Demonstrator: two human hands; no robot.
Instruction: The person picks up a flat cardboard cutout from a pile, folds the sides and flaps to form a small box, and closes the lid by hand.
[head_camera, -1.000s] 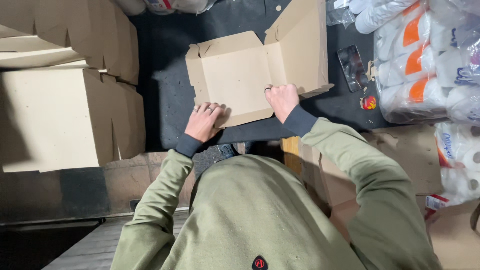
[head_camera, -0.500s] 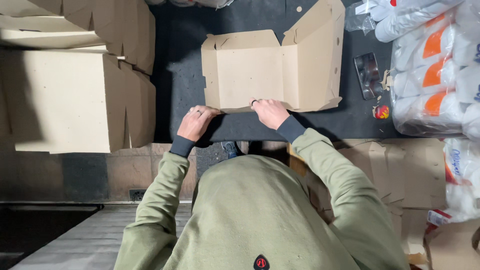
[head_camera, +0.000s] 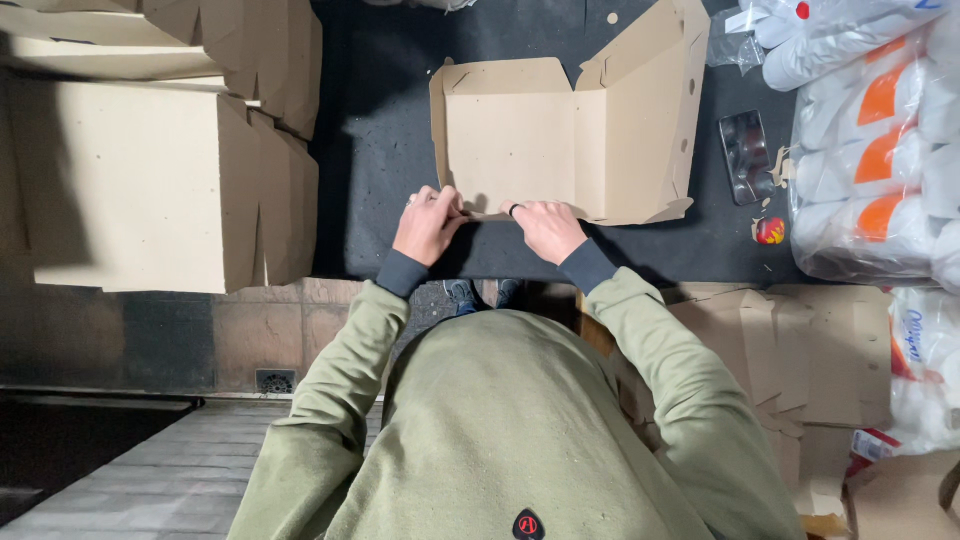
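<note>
Since a second ago, both hands came together on the near flap of the cardboard box (head_camera: 520, 140), which lies half-folded on the black mat (head_camera: 380, 150). Left hand (head_camera: 428, 224) and right hand (head_camera: 545, 228) pinch this flap. Uneven pressing could crease it crooked or tear it.

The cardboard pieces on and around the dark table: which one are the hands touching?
The flat box blank in the middle, its right flap raised. Both hands, left hand and right hand, pinch its near edge; the stacked cardboard at left lies untouched.
</note>
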